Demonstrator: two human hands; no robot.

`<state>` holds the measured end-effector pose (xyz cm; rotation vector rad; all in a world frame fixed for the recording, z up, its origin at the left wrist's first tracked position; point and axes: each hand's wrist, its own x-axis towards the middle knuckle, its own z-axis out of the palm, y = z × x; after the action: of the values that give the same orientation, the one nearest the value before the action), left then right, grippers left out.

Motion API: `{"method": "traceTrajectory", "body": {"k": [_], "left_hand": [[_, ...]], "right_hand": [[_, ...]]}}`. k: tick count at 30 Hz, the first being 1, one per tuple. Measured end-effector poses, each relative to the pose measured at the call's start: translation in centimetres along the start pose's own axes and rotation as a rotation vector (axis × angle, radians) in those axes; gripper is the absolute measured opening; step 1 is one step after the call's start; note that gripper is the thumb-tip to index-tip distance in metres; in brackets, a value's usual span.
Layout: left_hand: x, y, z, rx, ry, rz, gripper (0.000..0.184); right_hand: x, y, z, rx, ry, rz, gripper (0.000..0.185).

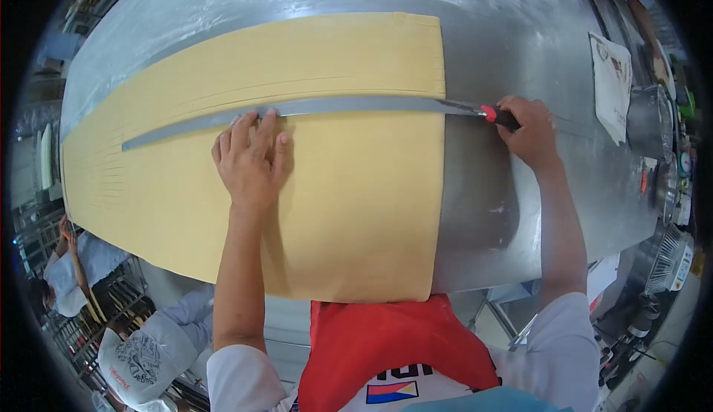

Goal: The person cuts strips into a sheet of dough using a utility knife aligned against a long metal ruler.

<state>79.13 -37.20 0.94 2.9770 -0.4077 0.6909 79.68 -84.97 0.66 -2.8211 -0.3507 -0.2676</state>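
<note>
A large pale yellow dough sheet [349,196] lies flat on the metal table, its near edge by the red apron. Across it runs a long, thin metal straightedge [334,105]. My left hand [251,161] is open, with fingers apart and fingertips pressing on the straightedge. Off the sheet's right edge, my right hand [531,131] is closed round the black-and-red handle of a cutter [490,113]. The cutter's metal end is at the straightedge's right end; its exact shape is too small to tell. Thin parallel lines mark the dough beyond the straightedge.
The metal table [483,211] has floury smears at its far side. At right are a white printed sheet [613,85], a metal pot [650,122] and a white-handled brush [672,260]. Two other people, one in a white cap [141,364], are by racks at lower left.
</note>
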Motion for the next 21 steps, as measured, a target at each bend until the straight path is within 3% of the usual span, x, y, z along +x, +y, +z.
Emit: {"method": "traceTrajectory", "body": {"k": [8,21], "left_hand": [[0.7,0.4,2.7,0.002,0.088,-0.013,0.034],[1.8,0.2,3.7,0.015,0.022,0.006,0.039]], "right_hand": [[0.3,2.3,2.0,0.075,0.127,-0.172,0.028],[2.3,2.8,3.2,0.072,0.139,-0.135,0.028]]}}
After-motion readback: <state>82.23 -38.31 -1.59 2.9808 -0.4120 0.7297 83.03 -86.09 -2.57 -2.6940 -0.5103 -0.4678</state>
